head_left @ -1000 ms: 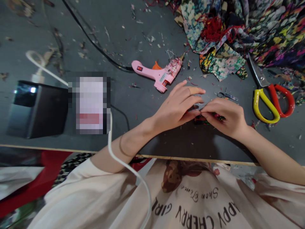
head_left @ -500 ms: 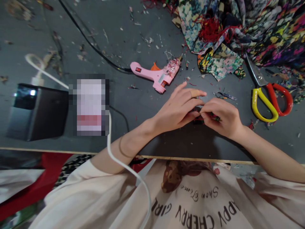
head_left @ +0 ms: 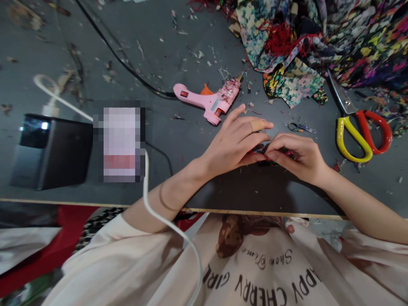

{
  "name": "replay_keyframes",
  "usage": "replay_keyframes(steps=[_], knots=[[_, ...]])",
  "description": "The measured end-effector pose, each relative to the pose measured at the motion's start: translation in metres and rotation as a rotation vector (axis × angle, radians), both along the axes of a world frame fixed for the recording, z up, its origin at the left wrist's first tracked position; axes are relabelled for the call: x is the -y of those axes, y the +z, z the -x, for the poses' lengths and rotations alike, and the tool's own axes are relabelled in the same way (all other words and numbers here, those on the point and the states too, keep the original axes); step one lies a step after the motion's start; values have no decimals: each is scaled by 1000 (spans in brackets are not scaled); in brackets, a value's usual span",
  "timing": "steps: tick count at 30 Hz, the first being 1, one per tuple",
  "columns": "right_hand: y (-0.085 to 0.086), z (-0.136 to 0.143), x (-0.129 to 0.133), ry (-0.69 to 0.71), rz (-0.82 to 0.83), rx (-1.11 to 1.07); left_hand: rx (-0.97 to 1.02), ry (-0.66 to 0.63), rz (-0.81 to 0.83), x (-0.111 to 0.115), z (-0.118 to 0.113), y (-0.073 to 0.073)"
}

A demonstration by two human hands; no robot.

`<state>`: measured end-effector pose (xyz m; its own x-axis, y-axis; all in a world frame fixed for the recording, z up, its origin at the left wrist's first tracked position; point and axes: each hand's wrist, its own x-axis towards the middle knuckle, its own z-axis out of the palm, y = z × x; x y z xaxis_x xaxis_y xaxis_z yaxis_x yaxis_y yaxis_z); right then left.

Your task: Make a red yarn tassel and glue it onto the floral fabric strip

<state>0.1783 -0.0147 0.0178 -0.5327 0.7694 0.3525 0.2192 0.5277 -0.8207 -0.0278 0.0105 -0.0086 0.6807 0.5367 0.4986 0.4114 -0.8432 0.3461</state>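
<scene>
Both my hands meet over the dark table, close to its front edge. Between their fingertips is a small dark piece of patterned fabric [head_left: 271, 162] with bits of red and green, mostly hidden. My left hand [head_left: 237, 140] pinches its left end between thumb and forefinger, the other fingers stretched out; one finger has a tan band round it. My right hand [head_left: 296, 155] is closed on the right end, thumb and forefinger pressed together. A pink glue gun [head_left: 212, 100] lies just beyond my left hand. Small thread snips [head_left: 301, 127] lie beyond my right hand.
Large scissors [head_left: 353, 127] with yellow and red handles lie at the right. Floral fabric [head_left: 299, 83] and red threads [head_left: 280, 40] are heaped at the back right. A black box [head_left: 60, 151], a blurred-out phone-like object [head_left: 119, 142] and a white cable [head_left: 159, 216] are at left.
My right thumb and forefinger have shifted slightly left and down along the fabric piece, and more of it shows below them. My left hand has moved a little left.
</scene>
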Motion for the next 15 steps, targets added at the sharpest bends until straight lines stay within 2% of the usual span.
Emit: replay_keyframes(steps=[5,10,15], knots=[[3,-4,-3,39,-3,50,8,-8,10,-1,2,-1],[2,-3,-2,36,-36,64,-40,25,48,-1,4,1],[-1,1,1,13,-72,35,-15,-5,52,-1,3,-1]])
